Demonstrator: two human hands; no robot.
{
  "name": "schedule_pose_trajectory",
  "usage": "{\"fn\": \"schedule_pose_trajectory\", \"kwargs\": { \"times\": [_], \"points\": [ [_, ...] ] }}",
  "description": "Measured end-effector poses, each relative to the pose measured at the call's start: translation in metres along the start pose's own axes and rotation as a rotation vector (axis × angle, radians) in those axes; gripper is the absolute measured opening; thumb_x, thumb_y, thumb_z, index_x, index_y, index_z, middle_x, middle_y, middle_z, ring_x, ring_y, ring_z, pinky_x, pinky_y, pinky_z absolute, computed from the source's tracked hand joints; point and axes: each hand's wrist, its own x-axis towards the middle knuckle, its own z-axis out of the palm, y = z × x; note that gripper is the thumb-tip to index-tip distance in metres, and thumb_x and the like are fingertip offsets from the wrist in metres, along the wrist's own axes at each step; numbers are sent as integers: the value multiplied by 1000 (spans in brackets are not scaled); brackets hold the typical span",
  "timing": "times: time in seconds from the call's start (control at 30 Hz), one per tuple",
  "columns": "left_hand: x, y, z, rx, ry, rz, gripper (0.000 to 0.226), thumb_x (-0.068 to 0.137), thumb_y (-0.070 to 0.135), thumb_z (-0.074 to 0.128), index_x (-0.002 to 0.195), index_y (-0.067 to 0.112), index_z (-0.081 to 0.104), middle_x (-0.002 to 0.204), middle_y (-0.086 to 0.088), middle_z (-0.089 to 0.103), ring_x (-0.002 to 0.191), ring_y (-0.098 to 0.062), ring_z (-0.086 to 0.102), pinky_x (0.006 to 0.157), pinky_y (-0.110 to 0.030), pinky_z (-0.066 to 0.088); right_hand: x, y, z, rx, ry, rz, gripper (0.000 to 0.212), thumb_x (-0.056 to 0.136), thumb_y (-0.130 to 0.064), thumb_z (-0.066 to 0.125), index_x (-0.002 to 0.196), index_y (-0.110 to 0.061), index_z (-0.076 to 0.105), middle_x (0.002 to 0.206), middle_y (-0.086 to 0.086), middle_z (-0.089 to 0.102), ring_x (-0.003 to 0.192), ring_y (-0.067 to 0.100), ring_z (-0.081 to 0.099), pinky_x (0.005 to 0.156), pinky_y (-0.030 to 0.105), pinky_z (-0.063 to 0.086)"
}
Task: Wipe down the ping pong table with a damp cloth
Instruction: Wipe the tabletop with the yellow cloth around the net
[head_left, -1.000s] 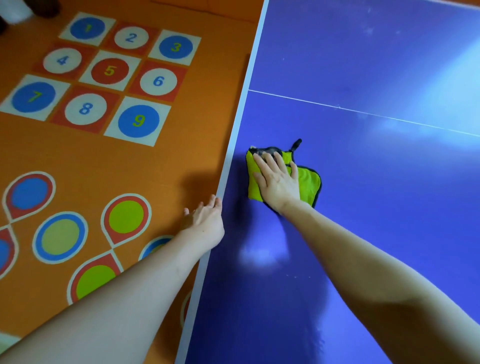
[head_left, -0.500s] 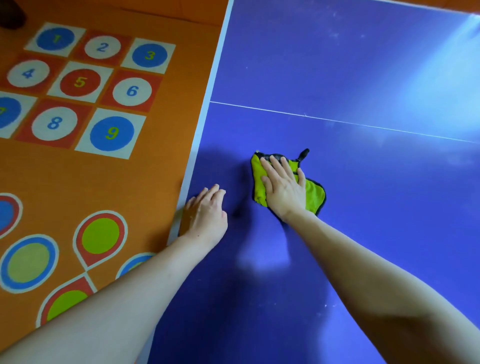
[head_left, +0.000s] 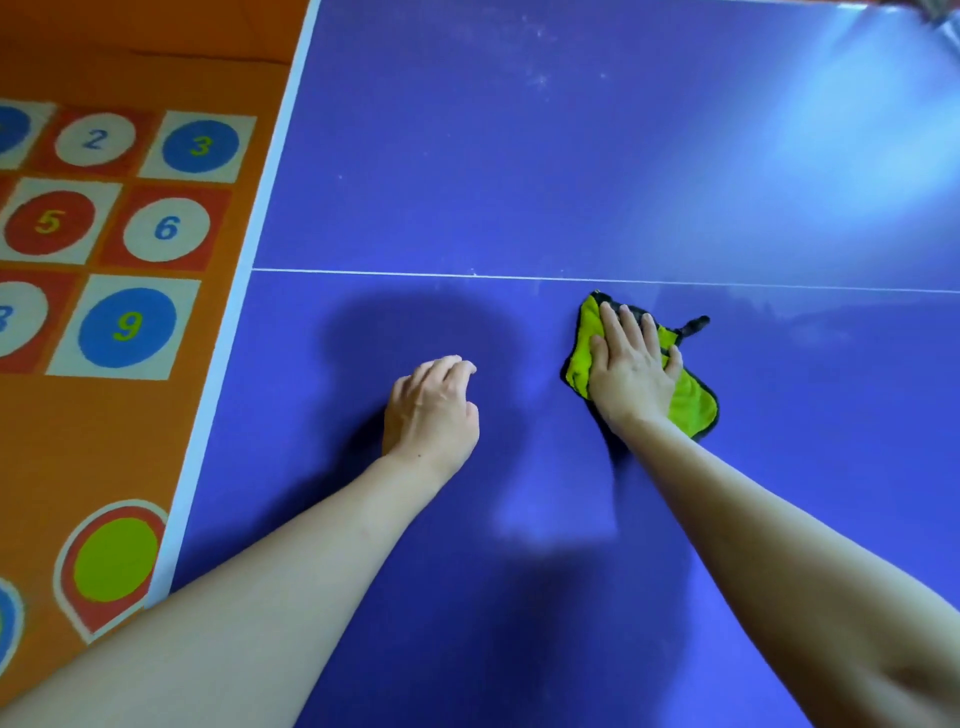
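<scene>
The blue ping pong table (head_left: 519, 156) fills most of the view, with a white edge stripe down its left side and a thin white line across it. A folded yellow-green cloth (head_left: 688, 402) with a dark border and a small loop lies just below that line. My right hand (head_left: 631, 371) presses flat on the cloth with straight fingers. My left hand (head_left: 434, 410) rests on the bare table to the left of the cloth, fingers loosely curled and holding nothing.
An orange floor mat (head_left: 104, 441) with numbered circles and coloured shapes lies beyond the table's left edge. Pale dusty specks show on the far part of the table, and a bright glare covers the upper right.
My right hand has slid the cloth to the right, away from the table's left edge. My left hand has moved from the edge onto the table surface.
</scene>
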Motion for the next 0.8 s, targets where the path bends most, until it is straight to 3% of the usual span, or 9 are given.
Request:
{"fn": "schedule_pose_trajectory", "kwargs": {
  "times": [0.23,0.43,0.53,0.63,0.8],
  "points": [
    [26,-45,-5,60,107,-57,43,85,9,54,127,19,59,133,3,57,123,-24,51,100,-41,40,66,-72,15,-22,28,-69,57,108,-51,25,164,-40,23,172,-11,24,160,20,11,124,64,10],
    [10,-75,-10,151,114,-156,42,84,9,56,125,18,60,130,0,58,120,-27,51,98,-44,40,46,-153,47,-28,-37,-404,60,104,-56,33,162,-40,30,170,-11,30,160,19,15,125,61,10],
    [2,-69,-10,186,195,-126,42,80,6,60,120,17,63,128,-3,57,120,-27,51,99,-45,39,43,-128,41,-18,15,-454,56,105,-54,33,160,-42,36,165,-14,38,158,15,23,125,55,15],
    [8,-52,-8,185,233,-73,41,78,6,60,118,17,63,124,-4,56,116,-28,53,97,-45,41,41,-73,29,4,116,-388,55,103,-52,35,157,-41,43,161,-14,44,155,14,31,122,54,22],
    [21,-37,-1,129,226,-38,36,78,7,60,113,17,65,111,-2,56,104,-29,56,87,-44,45,52,-19,8,-37,35,-205,59,106,-53,34,163,-42,27,173,-10,24,162,17,11,127,59,8]
  ]
}}
